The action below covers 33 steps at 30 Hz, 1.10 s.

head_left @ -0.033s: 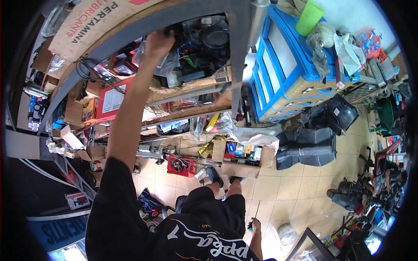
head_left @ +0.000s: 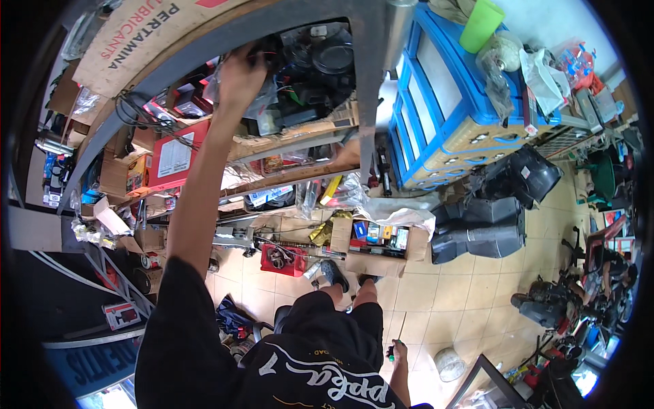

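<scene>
My left arm stretches up to a shelf, where my left hand (head_left: 242, 76) is among dark parts. Its fingers are blurred and curl near a black piece (head_left: 257, 53); whether they grip it does not show. Beside the hand lie a round black part (head_left: 334, 60) and other black parts with thin wires, some in clear plastic bags (head_left: 269, 119). Low on the right, my right hand (head_left: 400, 351) is closed around a screwdriver (head_left: 402, 326). Its thin shaft points up and away, and part of its green and black handle shows below the fingers.
A grey metal frame (head_left: 366, 102) borders the shelf on the right. Beyond it stands a blue drawer cabinet (head_left: 443, 88). On the floor are an open carton (head_left: 378, 262) of small boxes, a red tray (head_left: 283, 261) and black plastic panels (head_left: 477, 232). Another person (head_left: 616, 273) is at far right.
My left hand has shifted slightly left and down among the dark parts, and its fingers look less tightly bunched. My right hand with the screwdriver has barely moved.
</scene>
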Each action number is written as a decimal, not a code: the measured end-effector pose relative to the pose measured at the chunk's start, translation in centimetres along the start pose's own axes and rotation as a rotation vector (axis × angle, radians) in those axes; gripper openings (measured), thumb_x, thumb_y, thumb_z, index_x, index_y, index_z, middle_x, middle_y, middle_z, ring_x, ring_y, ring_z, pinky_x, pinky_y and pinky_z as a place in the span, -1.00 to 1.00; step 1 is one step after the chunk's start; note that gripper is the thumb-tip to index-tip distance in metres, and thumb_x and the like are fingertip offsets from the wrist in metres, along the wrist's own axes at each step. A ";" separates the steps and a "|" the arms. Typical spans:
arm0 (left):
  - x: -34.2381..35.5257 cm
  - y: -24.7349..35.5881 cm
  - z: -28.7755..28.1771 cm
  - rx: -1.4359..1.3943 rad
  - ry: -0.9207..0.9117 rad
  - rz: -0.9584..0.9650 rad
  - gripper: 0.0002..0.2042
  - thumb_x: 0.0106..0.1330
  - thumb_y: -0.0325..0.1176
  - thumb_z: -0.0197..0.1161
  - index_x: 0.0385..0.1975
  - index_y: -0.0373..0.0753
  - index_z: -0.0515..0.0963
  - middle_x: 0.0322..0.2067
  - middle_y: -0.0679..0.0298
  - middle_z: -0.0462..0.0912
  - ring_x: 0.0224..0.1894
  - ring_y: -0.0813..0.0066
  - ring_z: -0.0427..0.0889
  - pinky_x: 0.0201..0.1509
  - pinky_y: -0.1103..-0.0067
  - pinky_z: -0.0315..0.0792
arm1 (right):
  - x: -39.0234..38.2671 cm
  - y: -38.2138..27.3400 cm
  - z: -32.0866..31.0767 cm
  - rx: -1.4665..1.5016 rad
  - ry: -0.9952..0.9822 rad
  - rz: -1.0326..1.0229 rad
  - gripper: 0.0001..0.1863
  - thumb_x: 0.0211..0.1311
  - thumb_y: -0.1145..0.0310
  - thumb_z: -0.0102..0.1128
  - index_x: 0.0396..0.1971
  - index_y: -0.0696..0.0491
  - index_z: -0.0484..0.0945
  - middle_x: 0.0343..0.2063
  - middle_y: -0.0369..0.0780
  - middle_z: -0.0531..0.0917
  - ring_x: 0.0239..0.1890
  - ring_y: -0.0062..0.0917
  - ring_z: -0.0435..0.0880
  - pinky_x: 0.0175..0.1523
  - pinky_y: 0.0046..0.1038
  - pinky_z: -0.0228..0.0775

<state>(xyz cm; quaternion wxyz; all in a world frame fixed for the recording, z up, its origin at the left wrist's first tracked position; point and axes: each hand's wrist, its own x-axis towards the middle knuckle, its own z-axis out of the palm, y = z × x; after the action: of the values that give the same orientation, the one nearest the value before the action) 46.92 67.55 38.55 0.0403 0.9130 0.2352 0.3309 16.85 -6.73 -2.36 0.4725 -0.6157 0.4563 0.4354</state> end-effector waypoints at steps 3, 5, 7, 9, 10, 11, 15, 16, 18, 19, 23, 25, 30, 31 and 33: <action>-10.8 4.1 -3.6 -0.277 0.191 0.132 -0.74 0.28 -0.53 0.07 -0.04 -0.41 0.47 -0.01 -0.11 0.45 0.05 -0.08 0.44 0.14 0.31 0.32 | 0.9 1.6 0.7 0.010 0.028 -0.030 -0.87 0.09 0.32 0.21 -0.41 0.03 0.51 -0.71 -0.28 0.44 -0.79 -0.53 0.41 -0.75 -0.45 0.26; -19.2 4.0 -4.1 -0.200 0.121 0.121 -0.69 0.26 -0.57 0.08 0.02 -0.42 0.38 0.06 -0.15 0.36 0.02 -0.15 0.41 0.09 0.21 0.32 | 1.6 1.8 1.2 -0.009 0.052 -0.046 -0.85 0.03 0.35 0.27 -0.51 0.11 0.54 -0.72 -0.24 0.49 -0.83 -0.52 0.40 -0.76 -0.45 0.26; -31.0 -0.2 -2.2 -0.078 0.163 0.161 -0.69 0.23 -0.55 0.12 -0.02 -0.39 0.40 0.07 -0.17 0.34 0.07 -0.17 0.37 0.09 0.16 0.31 | 1.2 0.3 2.5 -0.102 0.112 -0.025 -0.81 -0.02 0.36 0.30 -0.56 0.19 0.55 -0.71 -0.17 0.54 -0.86 -0.50 0.40 -0.77 -0.47 0.26; -39.1 -1.0 -4.0 -0.080 -0.424 -0.155 -0.69 0.21 -0.50 0.12 -0.02 -0.34 0.41 0.04 -0.17 0.38 0.00 -0.20 0.39 0.08 0.14 0.34 | 0.8 -0.5 2.8 -0.130 0.111 -0.054 -0.79 -0.01 0.34 0.30 -0.58 0.18 0.53 -0.70 -0.17 0.55 -0.84 -0.50 0.44 -0.78 -0.45 0.28; -43.4 -2.1 -3.9 -0.144 -0.505 -0.251 -0.67 0.21 -0.47 0.12 -0.01 -0.35 0.41 0.03 -0.15 0.39 0.01 -0.15 0.41 0.08 0.19 0.37 | 0.6 -1.0 3.2 -0.137 0.114 -0.069 -0.78 0.00 0.33 0.30 -0.56 0.18 0.53 -0.70 -0.18 0.55 -0.84 -0.50 0.45 -0.78 -0.44 0.29; -48.3 -3.8 -3.8 -0.148 -0.583 -0.297 -0.67 0.20 -0.46 0.13 -0.02 -0.34 0.42 0.00 -0.13 0.43 0.00 -0.11 0.44 0.06 0.22 0.38 | 0.3 -1.2 3.7 -0.170 0.142 -0.108 -0.77 0.05 0.30 0.27 -0.52 0.17 0.52 -0.69 -0.19 0.56 -0.83 -0.50 0.47 -0.78 -0.45 0.31; -64.4 -12.6 -5.9 -0.196 -0.904 -0.596 -0.66 0.17 -0.42 0.16 -0.02 -0.27 0.46 -0.22 -0.05 0.58 -0.16 0.05 0.59 -0.07 0.26 0.46 | 0.2 0.7 5.9 -0.004 0.235 -0.291 -0.75 0.14 0.25 0.22 -0.55 0.13 0.51 -0.67 -0.21 0.57 -0.81 -0.53 0.49 -0.77 -0.48 0.29; -65.8 -13.5 -6.1 -0.158 -0.941 -0.680 -0.67 0.16 -0.41 0.16 -0.04 -0.25 0.48 -0.28 -0.03 0.61 -0.22 0.08 0.61 -0.11 0.26 0.48 | 0.7 1.6 6.3 -0.001 0.243 -0.290 -0.75 0.14 0.25 0.22 -0.55 0.13 0.51 -0.67 -0.21 0.57 -0.81 -0.53 0.49 -0.77 -0.48 0.29; -68.5 -14.7 -6.4 -0.048 -1.042 -0.859 -0.68 0.16 -0.39 0.16 -0.06 -0.23 0.51 -0.34 -0.01 0.63 -0.25 0.09 0.63 -0.14 0.28 0.49 | 0.9 3.4 7.3 -0.231 0.332 -0.184 -0.68 0.14 0.19 0.22 -0.60 0.16 0.54 -0.63 -0.13 0.61 -0.77 -0.44 0.55 -0.64 -0.39 0.39; -70.3 -15.4 -6.5 -0.050 -1.101 -0.904 -0.66 0.15 -0.26 0.19 -0.09 -0.23 0.53 -0.33 -0.02 0.64 -0.24 0.06 0.63 -0.13 0.27 0.49 | 2.0 5.8 7.1 -0.373 0.385 -0.187 -0.62 0.11 0.14 0.22 -0.60 0.20 0.55 -0.60 -0.07 0.63 -0.68 -0.32 0.59 -0.52 -0.32 0.44; -77.8 -17.0 -6.6 0.017 -1.433 -0.829 -0.59 0.15 -0.08 0.20 -0.10 -0.23 0.53 -0.29 -0.03 0.65 -0.19 0.00 0.63 -0.07 0.27 0.49 | 4.9 12.2 6.7 -0.833 0.461 -0.323 -0.50 -0.01 0.00 0.24 -0.54 0.25 0.60 -0.48 0.11 0.62 -0.34 0.02 0.63 -0.18 -0.11 0.45; -83.3 -18.3 -7.1 -0.017 -1.582 -0.974 -0.44 0.15 0.08 0.18 0.03 -0.20 0.47 -0.13 -0.06 0.61 -0.03 -0.02 0.58 0.05 0.29 0.46 | 5.3 13.3 6.8 -0.735 0.330 -0.244 -0.54 -0.04 0.04 0.28 -0.53 0.25 0.58 -0.45 0.11 0.60 -0.34 0.01 0.61 -0.19 -0.14 0.46; -92.9 -17.1 -9.1 -0.017 -1.819 -1.024 -0.18 0.12 0.18 0.21 0.28 -0.26 0.19 0.13 -0.10 0.43 0.19 -0.04 0.41 0.22 0.34 0.33 | 6.3 14.4 7.5 -0.885 0.538 -0.414 -0.59 -0.24 0.21 0.49 -0.49 0.21 0.56 -0.51 0.02 0.61 -0.40 -0.06 0.62 -0.23 -0.15 0.46; -95.9 -17.7 -9.0 -0.010 -1.924 -1.112 -0.07 0.08 0.21 0.25 0.33 -0.29 0.09 0.20 -0.12 0.36 0.24 -0.04 0.35 0.27 0.34 0.29 | 6.6 14.4 7.5 -0.834 0.498 -0.432 -0.58 -0.28 0.23 0.50 -0.47 0.20 0.55 -0.53 0.00 0.61 -0.42 -0.07 0.62 -0.24 -0.15 0.46; -96.6 -16.7 -8.0 -0.058 -1.858 -1.240 -0.01 0.02 0.24 0.29 0.33 -0.32 0.06 0.20 -0.15 0.35 0.26 -0.04 0.34 0.29 0.35 0.27 | 6.8 14.5 7.9 -0.725 0.464 -0.415 -0.54 -0.33 0.24 0.53 -0.42 0.15 0.52 -0.56 -0.07 0.62 -0.47 -0.14 0.62 -0.27 -0.16 0.45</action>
<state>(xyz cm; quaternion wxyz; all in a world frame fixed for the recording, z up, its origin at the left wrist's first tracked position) -29.49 37.65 -15.60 0.3797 0.5291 0.5207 -0.5521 3.25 -1.97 -12.99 0.1902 -0.8998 0.2357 0.3140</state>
